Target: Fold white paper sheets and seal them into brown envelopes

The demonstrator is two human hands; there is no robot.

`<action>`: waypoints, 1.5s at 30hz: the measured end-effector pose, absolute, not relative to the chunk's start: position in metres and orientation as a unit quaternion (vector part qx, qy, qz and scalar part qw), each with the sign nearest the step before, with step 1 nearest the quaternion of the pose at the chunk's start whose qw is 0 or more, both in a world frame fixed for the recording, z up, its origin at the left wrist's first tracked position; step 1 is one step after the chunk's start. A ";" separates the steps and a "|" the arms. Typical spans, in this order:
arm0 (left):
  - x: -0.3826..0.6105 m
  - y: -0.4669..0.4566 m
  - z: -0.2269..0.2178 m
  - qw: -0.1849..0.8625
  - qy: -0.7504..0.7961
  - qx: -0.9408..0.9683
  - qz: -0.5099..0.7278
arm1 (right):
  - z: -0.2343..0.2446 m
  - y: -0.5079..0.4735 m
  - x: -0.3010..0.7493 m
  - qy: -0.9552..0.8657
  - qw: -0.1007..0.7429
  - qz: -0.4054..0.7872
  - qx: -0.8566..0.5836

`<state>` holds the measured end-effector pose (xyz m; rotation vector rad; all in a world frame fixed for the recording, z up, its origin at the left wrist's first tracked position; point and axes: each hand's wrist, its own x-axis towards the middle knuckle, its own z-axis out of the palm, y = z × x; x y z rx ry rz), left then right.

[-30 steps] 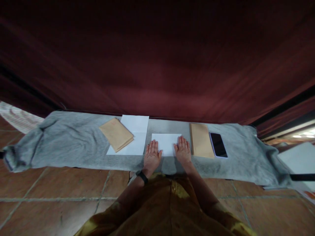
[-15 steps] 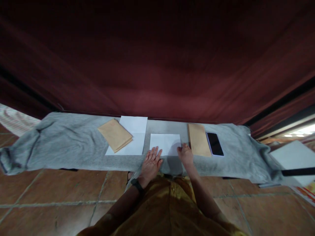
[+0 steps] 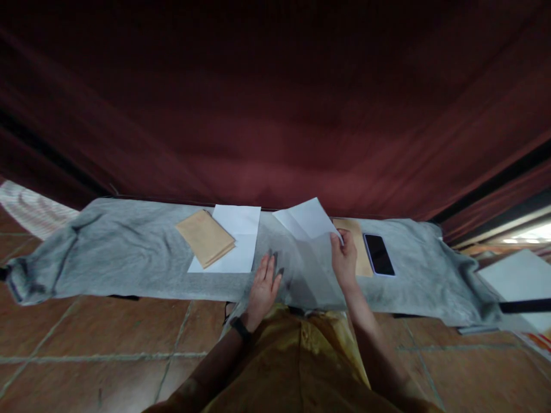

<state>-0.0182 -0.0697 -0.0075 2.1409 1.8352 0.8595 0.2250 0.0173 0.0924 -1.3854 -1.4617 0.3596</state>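
Observation:
My right hand (image 3: pixel 343 259) pinches the right edge of a folded white sheet of paper (image 3: pixel 306 221) and holds it up off the grey cloth (image 3: pixel 129 252), partly unfolded. My left hand (image 3: pixel 263 287) lies flat with fingers stretched out on the cloth just left of the raised sheet, and a dark band sits on its wrist. A brown envelope (image 3: pixel 358 244) lies right behind my right hand, partly hidden by it.
A second brown envelope (image 3: pixel 205 237) rests on a flat white sheet (image 3: pixel 235 241) to the left. A black phone (image 3: pixel 379 253) lies right of the envelope. A dark red curtain (image 3: pixel 275 115) hangs behind. Tiled floor (image 3: pixel 86 344) shows in front, and a white board (image 3: pixel 516 281) stands at right.
Both hands lay flat on the folded white sheet. My right hand then gripped its right edge and lifted it, opening it. My left hand slid back onto the cloth.

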 end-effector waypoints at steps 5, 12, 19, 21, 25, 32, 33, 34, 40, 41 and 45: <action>-0.030 -0.072 -0.008 0.159 0.634 0.648 0.390 | 0.074 -0.011 0.215 -0.787 0.391 0.123 -0.461; -0.044 -0.050 0.021 0.240 0.600 0.661 0.382 | -0.006 -0.052 0.222 -0.856 0.270 0.134 -0.420; 0.004 0.014 0.027 0.233 0.437 0.856 0.150 | -0.010 -0.060 0.229 -0.863 0.257 0.164 -0.402; 0.020 0.030 0.020 0.213 0.434 0.868 0.119 | -0.008 -0.059 0.229 -0.868 0.250 0.167 -0.396; 0.023 0.046 0.011 0.192 0.455 0.860 0.128 | -0.008 -0.060 0.231 -0.861 0.259 0.180 -0.399; -0.053 0.007 0.020 0.359 0.541 0.706 0.282 | -0.006 -0.043 0.236 -0.783 0.341 0.209 -0.476; -0.060 -0.002 0.019 0.368 0.552 0.682 0.308 | -0.004 -0.038 0.235 -0.773 0.346 0.209 -0.489; -0.064 -0.010 0.017 0.375 0.560 0.665 0.323 | -0.002 -0.032 0.233 -0.764 0.349 0.212 -0.500; -0.042 -0.023 0.001 0.337 0.610 0.617 0.365 | 0.008 0.009 0.218 -0.681 0.392 0.268 -0.558; -0.036 -0.020 0.001 0.330 0.616 0.611 0.372 | 0.009 0.016 0.216 -0.666 0.398 0.274 -0.568; -0.023 -0.001 0.004 0.303 0.659 0.588 0.359 | 0.007 0.041 0.207 -0.651 0.380 0.268 -0.600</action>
